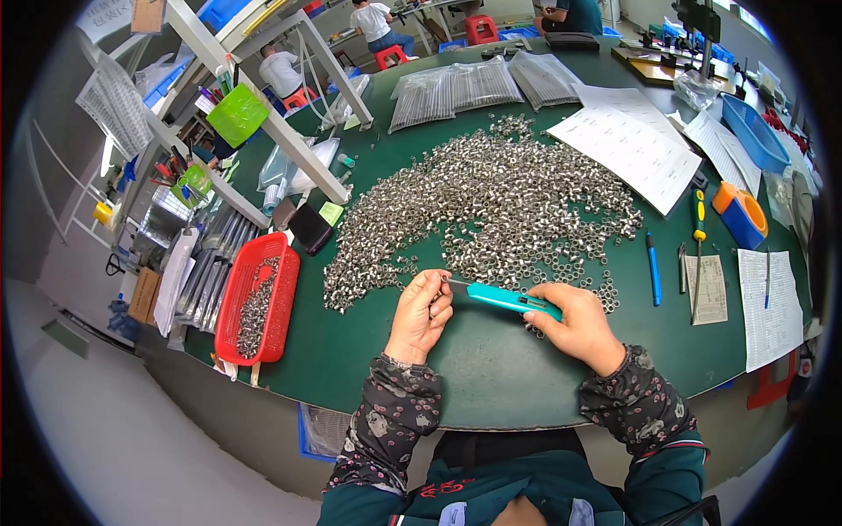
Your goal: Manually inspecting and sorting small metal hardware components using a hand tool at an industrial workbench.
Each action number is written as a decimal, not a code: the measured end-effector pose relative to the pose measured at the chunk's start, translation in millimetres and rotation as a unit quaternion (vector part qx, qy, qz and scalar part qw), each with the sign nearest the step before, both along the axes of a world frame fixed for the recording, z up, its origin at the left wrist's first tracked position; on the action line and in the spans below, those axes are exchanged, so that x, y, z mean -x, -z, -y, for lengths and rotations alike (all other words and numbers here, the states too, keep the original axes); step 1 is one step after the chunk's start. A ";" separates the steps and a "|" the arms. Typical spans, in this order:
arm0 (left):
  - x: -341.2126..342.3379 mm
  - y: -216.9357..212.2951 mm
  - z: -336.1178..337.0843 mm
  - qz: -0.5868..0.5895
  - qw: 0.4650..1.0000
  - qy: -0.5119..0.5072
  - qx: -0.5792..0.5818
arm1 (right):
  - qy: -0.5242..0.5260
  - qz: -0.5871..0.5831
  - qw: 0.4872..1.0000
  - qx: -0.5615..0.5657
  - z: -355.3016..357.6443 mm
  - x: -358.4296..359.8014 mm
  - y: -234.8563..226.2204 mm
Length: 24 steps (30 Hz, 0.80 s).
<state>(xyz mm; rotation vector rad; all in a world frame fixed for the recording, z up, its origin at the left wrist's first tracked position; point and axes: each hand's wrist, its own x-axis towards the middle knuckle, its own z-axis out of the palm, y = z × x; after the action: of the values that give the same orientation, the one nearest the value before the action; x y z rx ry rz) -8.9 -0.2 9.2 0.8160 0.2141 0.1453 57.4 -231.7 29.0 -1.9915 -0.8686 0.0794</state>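
Observation:
My right hand [574,326] is closed around the handle of a teal utility knife [509,299], held nearly level above the table with its blade toward the left. The blade tip meets the fingertips of my left hand [421,314]. Between that thumb and forefinger I pinch a small metal ring [445,277], mostly covered by the fingers. Just beyond both hands spreads a big heap of small silvery metal rings [491,188]. A few loose rings lie under and beside my right hand.
A red plastic basket [285,302] holding more rings stands at left. Papers [627,145], a screwdriver [699,215], a blue pen [653,270] and an orange-and-blue tape dispenser [741,215] lie at right. Bagged rods [456,92] lie behind the heap. A white shelf leg [307,162] rises at left.

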 end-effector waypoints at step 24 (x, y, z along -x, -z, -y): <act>-1.9 -1.5 2.6 -0.016 0.996 -0.040 -0.077 | 0.035 0.046 0.998 -0.031 1.1 -2.3 1.7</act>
<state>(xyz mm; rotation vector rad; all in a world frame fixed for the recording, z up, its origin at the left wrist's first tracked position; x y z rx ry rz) -7.0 -2.8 10.7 0.9633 0.2694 0.2264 59.7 -232.8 27.2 -1.9781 -0.8475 -0.0787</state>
